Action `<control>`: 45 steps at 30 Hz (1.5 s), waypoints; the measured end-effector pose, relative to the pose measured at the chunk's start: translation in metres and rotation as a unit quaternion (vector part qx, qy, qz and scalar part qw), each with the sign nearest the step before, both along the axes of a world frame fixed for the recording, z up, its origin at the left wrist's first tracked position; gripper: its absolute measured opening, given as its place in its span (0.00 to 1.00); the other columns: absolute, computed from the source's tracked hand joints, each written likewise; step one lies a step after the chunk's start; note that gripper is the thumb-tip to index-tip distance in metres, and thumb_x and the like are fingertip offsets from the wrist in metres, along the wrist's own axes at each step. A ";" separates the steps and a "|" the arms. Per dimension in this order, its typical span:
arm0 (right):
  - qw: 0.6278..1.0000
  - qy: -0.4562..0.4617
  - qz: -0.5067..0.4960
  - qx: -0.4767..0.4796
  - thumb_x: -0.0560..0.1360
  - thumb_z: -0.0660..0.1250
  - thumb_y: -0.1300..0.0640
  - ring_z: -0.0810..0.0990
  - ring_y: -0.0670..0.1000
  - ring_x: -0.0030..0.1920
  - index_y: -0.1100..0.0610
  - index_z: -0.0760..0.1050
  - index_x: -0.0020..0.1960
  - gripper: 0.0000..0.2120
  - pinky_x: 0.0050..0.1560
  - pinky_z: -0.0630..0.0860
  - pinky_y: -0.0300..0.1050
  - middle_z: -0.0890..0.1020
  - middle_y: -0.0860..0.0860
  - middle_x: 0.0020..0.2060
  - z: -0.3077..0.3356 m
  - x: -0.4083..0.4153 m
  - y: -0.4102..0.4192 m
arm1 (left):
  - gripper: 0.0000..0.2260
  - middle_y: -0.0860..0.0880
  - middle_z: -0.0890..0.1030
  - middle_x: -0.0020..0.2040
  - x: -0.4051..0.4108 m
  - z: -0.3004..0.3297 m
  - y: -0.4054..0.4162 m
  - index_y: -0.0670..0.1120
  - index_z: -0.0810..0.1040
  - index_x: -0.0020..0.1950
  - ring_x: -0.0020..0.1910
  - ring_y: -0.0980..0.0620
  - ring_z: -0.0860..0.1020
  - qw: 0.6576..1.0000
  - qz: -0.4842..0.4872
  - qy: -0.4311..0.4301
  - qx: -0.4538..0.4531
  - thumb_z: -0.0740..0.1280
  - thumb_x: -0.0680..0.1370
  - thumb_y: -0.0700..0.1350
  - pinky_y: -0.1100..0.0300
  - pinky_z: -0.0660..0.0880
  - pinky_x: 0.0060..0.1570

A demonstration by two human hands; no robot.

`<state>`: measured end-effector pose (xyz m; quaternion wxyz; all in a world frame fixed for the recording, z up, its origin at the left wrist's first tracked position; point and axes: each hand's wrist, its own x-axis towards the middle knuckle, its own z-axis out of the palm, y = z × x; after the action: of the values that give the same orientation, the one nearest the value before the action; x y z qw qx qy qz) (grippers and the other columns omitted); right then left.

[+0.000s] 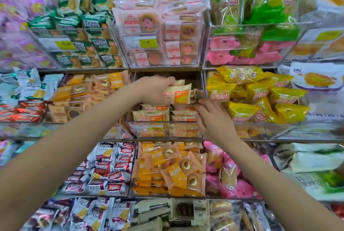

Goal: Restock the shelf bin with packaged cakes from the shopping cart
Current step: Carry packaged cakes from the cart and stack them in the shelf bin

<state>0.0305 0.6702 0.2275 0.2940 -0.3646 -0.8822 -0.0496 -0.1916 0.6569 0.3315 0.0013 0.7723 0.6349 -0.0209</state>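
A clear plastic shelf bin (163, 134) stands in the middle of the rack, partly filled with cream-and-orange packaged cakes (154, 116) lying in rows. My left hand (154, 91) reaches into the bin from above and grips a cream packaged cake with an orange label (179, 93), held upright over the stacked ones. My right hand (212, 117) rests at the bin's right side, its fingers spread and touching the packs in the right-hand row. The shopping cart is out of view.
Neighbouring bins crowd every side: yellow packs (260, 98) to the right, orange ring-cake packs (83, 98) to the left and more of them (171, 169) below, pink-and-white packs (158, 31) in the bin above. A shelf ledge (165, 69) hangs just over the opening.
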 end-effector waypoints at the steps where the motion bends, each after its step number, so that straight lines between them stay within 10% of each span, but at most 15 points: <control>1: 1.000 -0.022 -0.015 0.008 0.77 0.60 0.56 0.76 0.59 0.60 0.63 0.78 0.54 0.13 0.57 0.76 0.56 0.79 0.58 0.55 -0.006 0.001 0.002 | 0.19 0.54 0.70 0.44 0.004 -0.006 0.011 0.51 0.65 0.59 0.44 0.51 0.70 1.000 -0.011 0.012 0.002 0.68 0.73 0.54 0.57 0.66 0.38; 21: 0.991 -0.090 -0.045 0.092 0.77 0.53 0.52 0.78 0.57 0.60 0.60 0.80 0.49 0.18 0.32 0.78 0.47 0.82 0.56 0.52 -0.026 -0.008 0.022 | 0.29 0.43 0.61 0.68 0.008 -0.110 0.168 0.44 0.57 0.71 0.68 0.41 0.59 0.996 0.075 -0.025 -0.050 0.66 0.74 0.43 0.51 0.61 0.65; 29: 0.988 -0.076 -0.049 0.122 0.79 0.49 0.52 0.78 0.56 0.60 0.59 0.79 0.46 0.21 0.32 0.75 0.43 0.83 0.55 0.50 -0.030 -0.009 0.023 | 0.29 0.44 0.56 0.74 0.005 -0.120 0.175 0.47 0.54 0.75 0.71 0.42 0.57 0.990 -0.052 0.131 0.025 0.62 0.77 0.48 0.49 0.59 0.67; 45: 0.986 -0.069 -0.054 0.141 0.79 0.47 0.52 0.79 0.56 0.59 0.59 0.79 0.46 0.23 0.32 0.73 0.43 0.83 0.54 0.49 -0.032 -0.010 0.023 | 0.18 0.44 0.72 0.59 -0.012 -0.116 0.169 0.47 0.70 0.63 0.58 0.43 0.71 0.992 -0.070 0.042 0.094 0.68 0.75 0.47 0.53 0.67 0.48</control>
<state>0.0204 0.6930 0.1957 0.2775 -0.3623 -0.8636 -0.2143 -0.2038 0.8261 0.2156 -0.0994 0.8098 0.5782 0.0063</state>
